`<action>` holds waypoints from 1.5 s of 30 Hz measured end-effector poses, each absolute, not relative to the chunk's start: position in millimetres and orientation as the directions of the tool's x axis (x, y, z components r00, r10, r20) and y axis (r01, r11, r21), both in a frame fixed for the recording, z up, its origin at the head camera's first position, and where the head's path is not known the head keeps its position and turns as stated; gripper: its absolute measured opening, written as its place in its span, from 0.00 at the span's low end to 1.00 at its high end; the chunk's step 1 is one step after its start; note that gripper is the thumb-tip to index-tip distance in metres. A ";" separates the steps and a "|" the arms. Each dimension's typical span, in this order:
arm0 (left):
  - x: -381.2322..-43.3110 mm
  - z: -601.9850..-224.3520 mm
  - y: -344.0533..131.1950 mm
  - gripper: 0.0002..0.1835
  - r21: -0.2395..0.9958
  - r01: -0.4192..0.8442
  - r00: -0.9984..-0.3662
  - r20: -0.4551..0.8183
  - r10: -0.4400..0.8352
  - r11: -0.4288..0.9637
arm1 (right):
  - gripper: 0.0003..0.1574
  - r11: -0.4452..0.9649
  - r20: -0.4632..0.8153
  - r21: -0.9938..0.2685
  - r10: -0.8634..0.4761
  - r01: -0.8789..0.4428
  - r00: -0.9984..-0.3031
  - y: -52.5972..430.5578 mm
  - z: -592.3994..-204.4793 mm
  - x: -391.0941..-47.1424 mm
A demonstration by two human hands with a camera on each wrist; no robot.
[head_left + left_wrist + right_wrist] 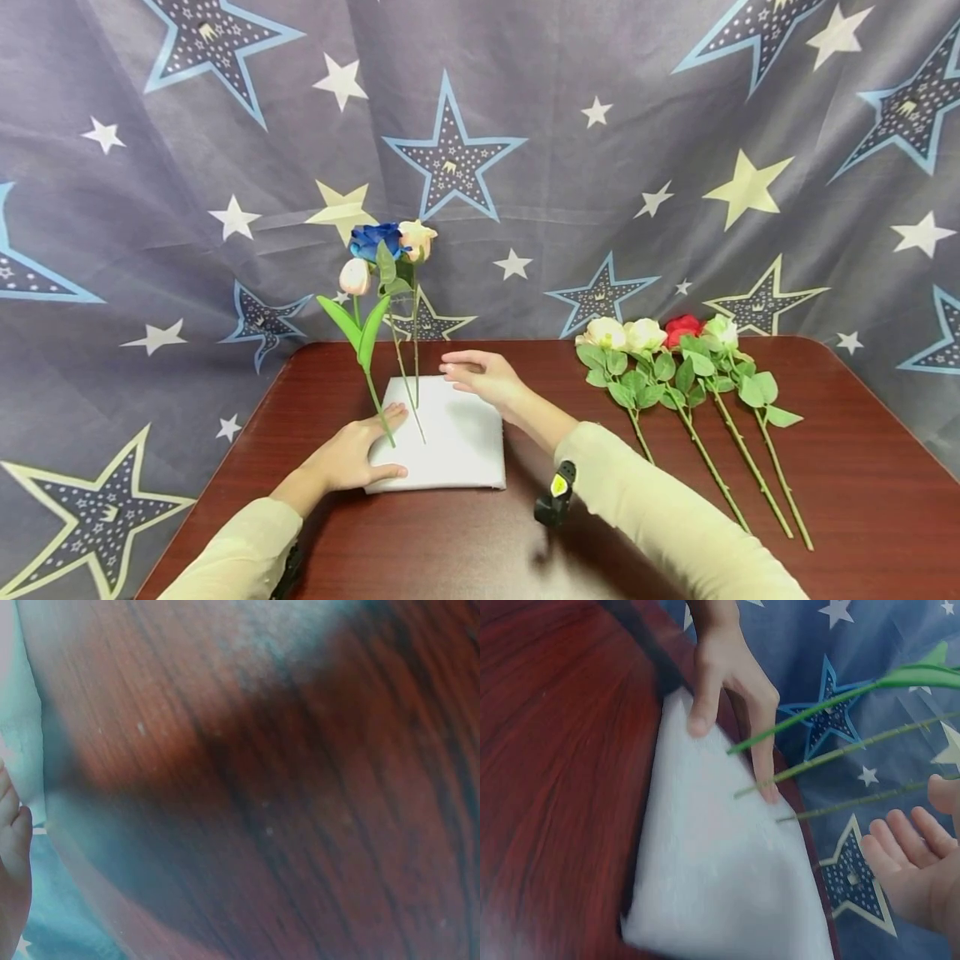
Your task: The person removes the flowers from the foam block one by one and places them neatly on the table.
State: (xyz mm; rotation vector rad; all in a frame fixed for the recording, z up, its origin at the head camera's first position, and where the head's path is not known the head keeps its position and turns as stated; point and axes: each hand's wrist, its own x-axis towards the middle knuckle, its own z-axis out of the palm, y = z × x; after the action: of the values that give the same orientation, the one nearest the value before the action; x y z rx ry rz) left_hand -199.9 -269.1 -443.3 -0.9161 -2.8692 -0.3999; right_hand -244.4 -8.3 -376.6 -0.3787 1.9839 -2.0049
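A white block (465,450) lies on the table, three flower stems standing upright in it. They carry a pale pink tulip (355,277) with green leaves, a blue rose (373,242) and a cream rose (417,240). My left hand (347,454) rests on the block's left side, thumb at the near edge and fingers extended behind the tulip stem (802,720). Over the block's far right part hovers my right hand (489,383), fingers loosely extended and holding nothing. In the right wrist view that hand (919,881) has its palm turned toward the stems, apart from them.
On the right of the dark red wooden table (600,533) lie several loose roses: cream ones (604,333), a red one (682,330) and a pale greenish-white one (722,332), stems toward the near edge. A star-patterned curtain (525,192) hangs behind the table.
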 end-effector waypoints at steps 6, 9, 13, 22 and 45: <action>-199.7 -441.9 -268.4 0.46 0.216 0.582 -0.813 0.174 0.555 0.784 | 0.24 -0.067 0.026 -0.998 -0.441 0.005 -0.897 -30.4 -374.8 -242.4; -200.1 -442.7 -268.0 0.46 0.221 0.583 -0.812 0.174 0.557 0.782 | 0.25 -0.100 0.035 -0.995 -0.451 0.011 -0.892 -39.1 -374.0 -241.9; -201.2 -444.2 -267.2 0.46 0.227 0.592 -0.806 0.179 0.564 0.774 | 0.25 -0.142 0.060 -0.990 -0.461 0.007 -0.885 -47.5 -373.7 -241.5; -202.8 -442.3 -265.1 0.46 0.236 0.593 -0.805 0.186 0.563 0.770 | 0.25 -0.187 0.114 -0.982 -0.460 -0.030 -0.881 -55.3 -374.1 -238.8; -198.9 -440.2 -268.7 0.45 0.235 0.575 -0.818 0.155 0.554 0.784 | 0.16 -0.207 0.175 -0.971 -0.267 -0.121 -0.948 -43.8 -379.2 -230.4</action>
State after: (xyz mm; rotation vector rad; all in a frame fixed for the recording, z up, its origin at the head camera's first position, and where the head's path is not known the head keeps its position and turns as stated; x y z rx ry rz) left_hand -198.9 -268.7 -440.2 -0.9169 -2.8938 -0.4186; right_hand -230.4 -43.8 -379.2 -0.4713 1.9145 -2.3209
